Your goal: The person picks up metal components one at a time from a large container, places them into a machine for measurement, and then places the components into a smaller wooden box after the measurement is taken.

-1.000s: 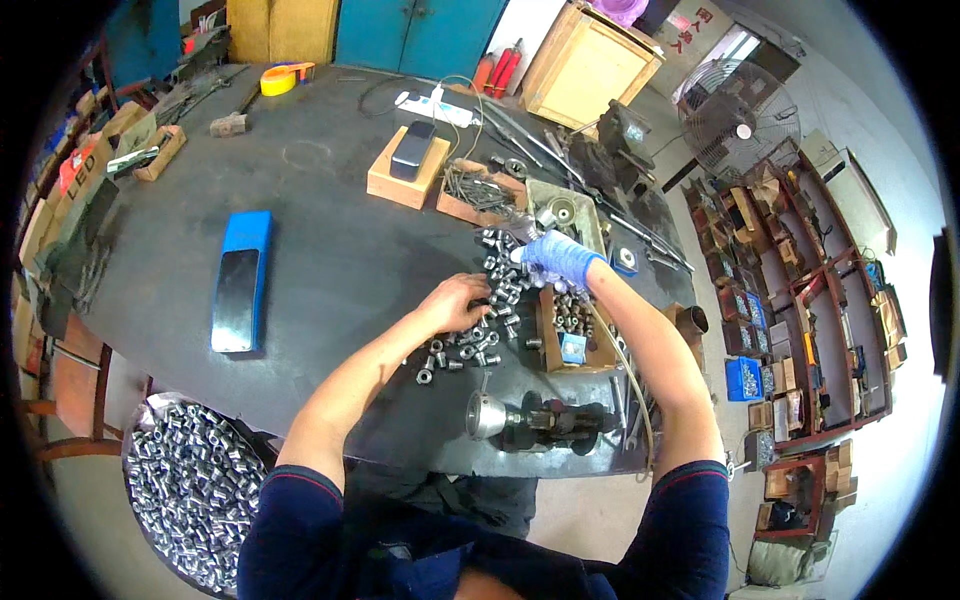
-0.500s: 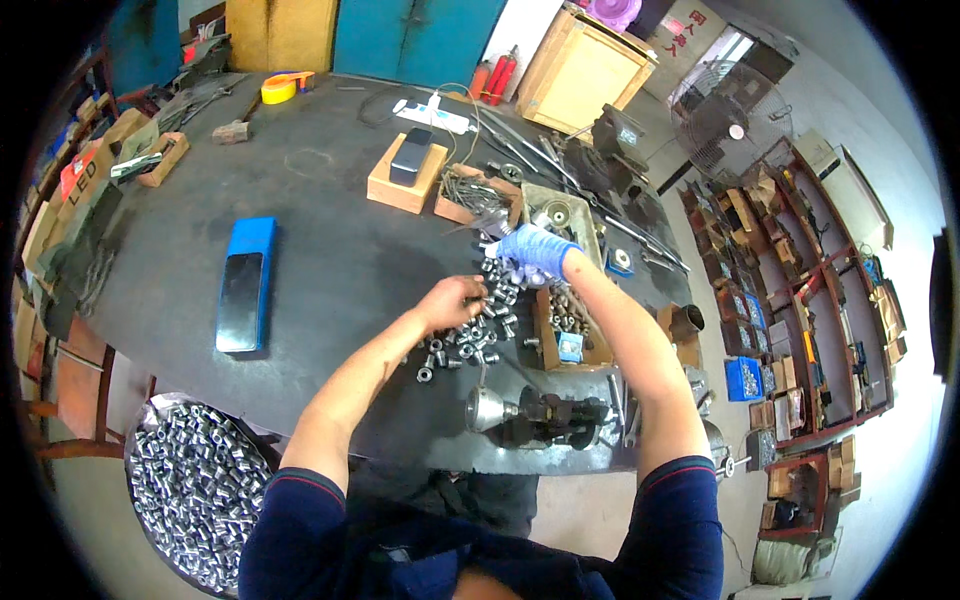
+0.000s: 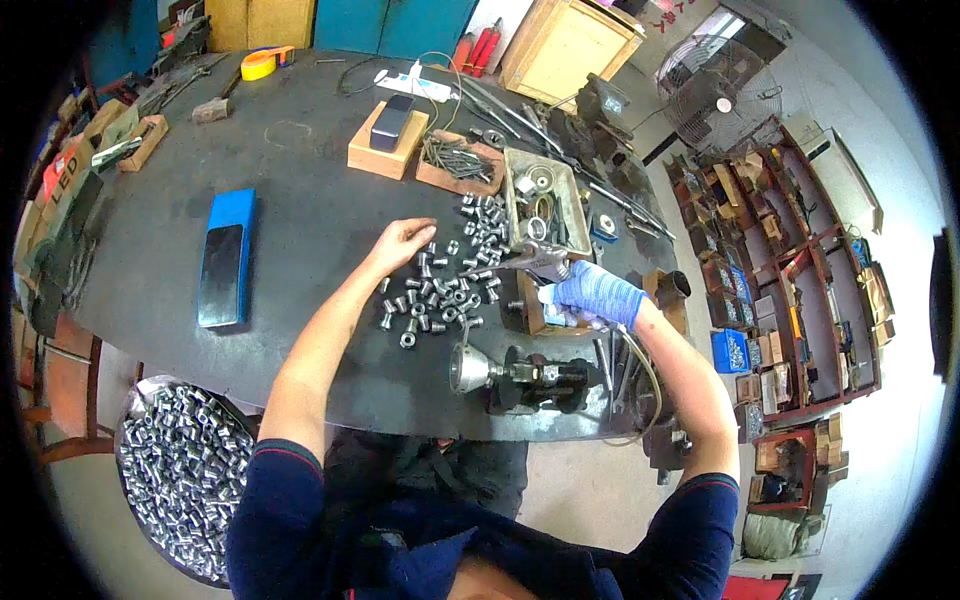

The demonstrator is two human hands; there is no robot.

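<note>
My right hand (image 3: 590, 293), in a blue-and-white knitted glove, is closed around a grey metal air blow gun (image 3: 540, 258). The gun's thin nozzle points left over a spread of small shiny metal fittings (image 3: 440, 290) on the dark table. A thin hose (image 3: 655, 380) curves down beside my right wrist. My bare left hand (image 3: 403, 243) rests at the left edge of the fittings, fingers stretched out to the right and nothing visible in them. Below my gloved hand sits a small wooden box (image 3: 535, 312), partly hidden. A machine fixture with a round metal cup (image 3: 470, 368) stands at the near edge.
A large round container of fittings (image 3: 185, 480) stands at lower left. On the table are a blue-and-black device (image 3: 227, 260), a phone on a wooden block (image 3: 385, 150), a box of thin metal pieces (image 3: 460, 165), a parts tray (image 3: 575, 215) and yellow tape (image 3: 258, 66). Rods lie at right.
My right hand has moved right and nearer, off the fittings; the blow gun and hose now show plainly. My left hand has drawn back to the pile's left edge. The whole view has shifted slightly.
</note>
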